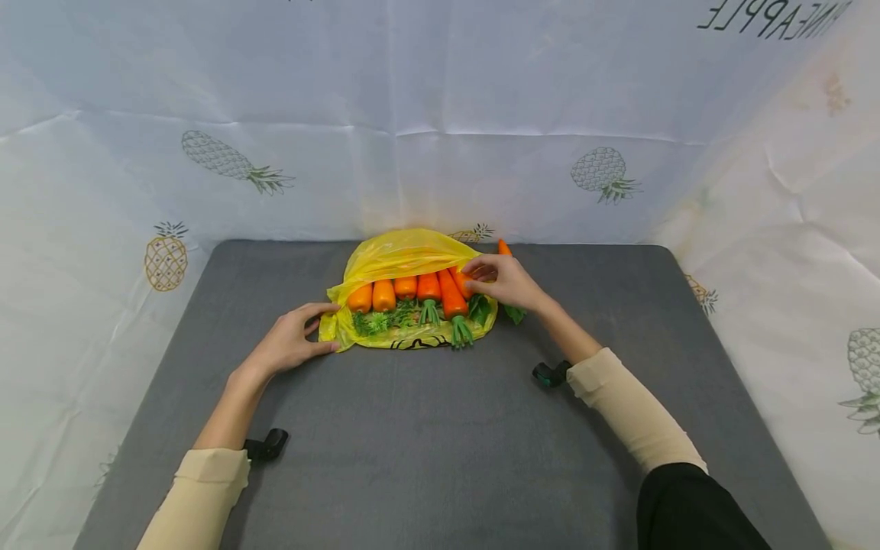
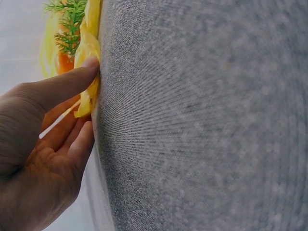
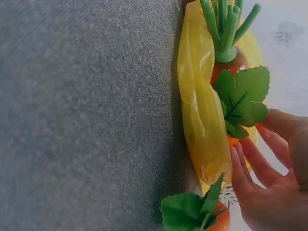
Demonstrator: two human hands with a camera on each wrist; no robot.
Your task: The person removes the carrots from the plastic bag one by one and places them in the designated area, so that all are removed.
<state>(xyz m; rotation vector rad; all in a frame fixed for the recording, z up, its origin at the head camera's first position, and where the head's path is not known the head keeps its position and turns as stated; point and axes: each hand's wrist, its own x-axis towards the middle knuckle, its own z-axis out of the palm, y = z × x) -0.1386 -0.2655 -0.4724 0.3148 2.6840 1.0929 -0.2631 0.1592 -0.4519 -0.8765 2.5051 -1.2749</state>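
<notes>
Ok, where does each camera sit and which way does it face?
Head: worn on the head, facing forward and down at the yellow bag; left hand, right hand and both forearms show.
Left wrist: on that wrist, facing the bag's edge; only the left hand shows.
Right wrist: on that wrist, facing the bag's other end; only the right hand shows.
Wrist views share the bag and grey tabletop.

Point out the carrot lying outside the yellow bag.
The carrot furthest right, partly hidden by the right hand, its leaves showing on the near side; the other carrots lie in the yellow bag.
</notes>
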